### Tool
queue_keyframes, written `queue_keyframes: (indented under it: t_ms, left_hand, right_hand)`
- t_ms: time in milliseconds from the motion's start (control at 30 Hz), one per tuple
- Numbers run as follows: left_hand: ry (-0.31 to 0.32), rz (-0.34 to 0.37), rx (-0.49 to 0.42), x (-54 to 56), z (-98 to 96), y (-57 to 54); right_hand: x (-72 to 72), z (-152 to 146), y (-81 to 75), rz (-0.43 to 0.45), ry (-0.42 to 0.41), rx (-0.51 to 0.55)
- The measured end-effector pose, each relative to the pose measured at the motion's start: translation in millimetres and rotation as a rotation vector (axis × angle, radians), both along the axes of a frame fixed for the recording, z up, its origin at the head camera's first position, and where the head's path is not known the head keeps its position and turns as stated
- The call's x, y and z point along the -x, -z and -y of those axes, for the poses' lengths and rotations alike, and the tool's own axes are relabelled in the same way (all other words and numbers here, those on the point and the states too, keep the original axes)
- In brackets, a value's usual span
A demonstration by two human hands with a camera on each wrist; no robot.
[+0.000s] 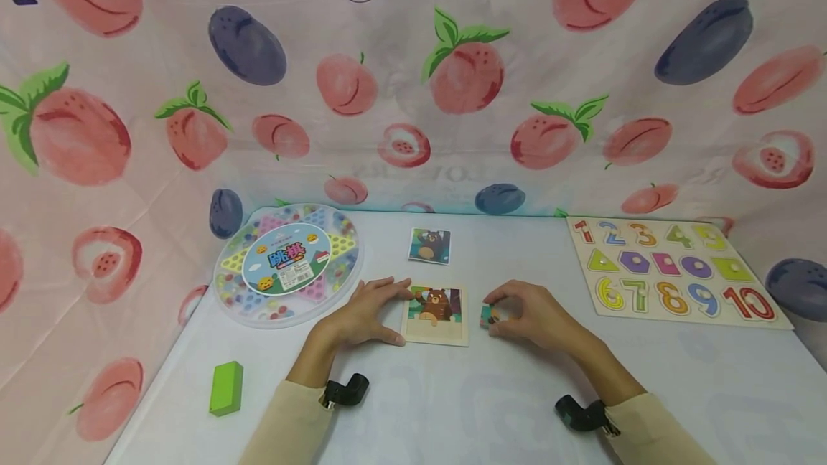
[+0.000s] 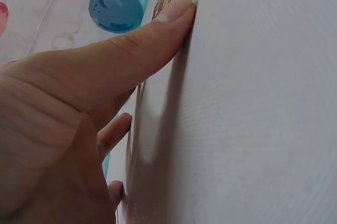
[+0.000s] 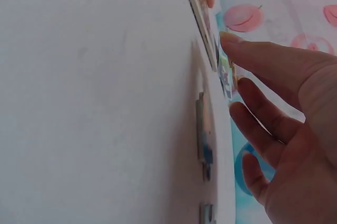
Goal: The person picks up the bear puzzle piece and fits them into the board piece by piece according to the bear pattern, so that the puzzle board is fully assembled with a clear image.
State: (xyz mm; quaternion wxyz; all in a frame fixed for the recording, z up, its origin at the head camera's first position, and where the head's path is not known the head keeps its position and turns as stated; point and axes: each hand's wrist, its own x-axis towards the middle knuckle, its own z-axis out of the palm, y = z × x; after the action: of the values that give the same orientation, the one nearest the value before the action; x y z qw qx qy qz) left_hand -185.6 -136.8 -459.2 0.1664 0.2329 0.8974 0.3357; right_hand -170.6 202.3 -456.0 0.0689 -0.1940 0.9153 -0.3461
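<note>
A wooden bear puzzle tray (image 1: 439,332) lies mid-table, its lower strip bare wood and a brown bear picture above. My left hand (image 1: 363,314) steadies the tray's left side, index finger on the upper corner and thumb against the lower one. In the left wrist view the thumb (image 2: 152,39) reaches the tray's edge. Just right of the tray, my right hand (image 1: 536,318) pinches a small teal and brown puzzle piece (image 1: 488,316) between thumb and fingers. Flat pieces (image 3: 204,134) lie on the table under that hand, seen edge-on in the right wrist view.
A bear picture card (image 1: 429,246) lies beyond the tray. At the left are a round marble board-game box (image 1: 222,300) and a green block (image 1: 226,388). A board of numbers and shapes (image 1: 678,271) lies at the right. Fruit-print cloth (image 1: 388,34) hangs behind the table.
</note>
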Motion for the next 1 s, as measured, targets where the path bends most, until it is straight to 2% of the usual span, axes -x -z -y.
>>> queue_keyframes:
  t_ms: [100,267,400,667,1000]
  left_hand:
    - [-0.001,0.006,0.003,0.1,-0.2,0.2]
    - [0.0,0.006,0.003,-0.1,-0.2,0.1]
    - [0.003,-0.003,-0.003,0.1,-0.2,0.2]
    - [0.001,-0.005,0.003,-0.3,0.5,2.0]
    - [0.006,-0.008,0.007,1.7,1.5,1.9]
  right_hand:
    - [1.1,3.1,-2.5,0.009,-0.006,0.049]
    - [2.9,7.8,-4.6,0.071,-0.009,0.142]
    - [3.6,11.6,-4.0,0.086,-0.043,0.2]
    - [3.6,23.3,-1.2,0.075,-0.124,0.208]
    - [2.4,51.1,-0.3,0.058,-0.164,0.206]
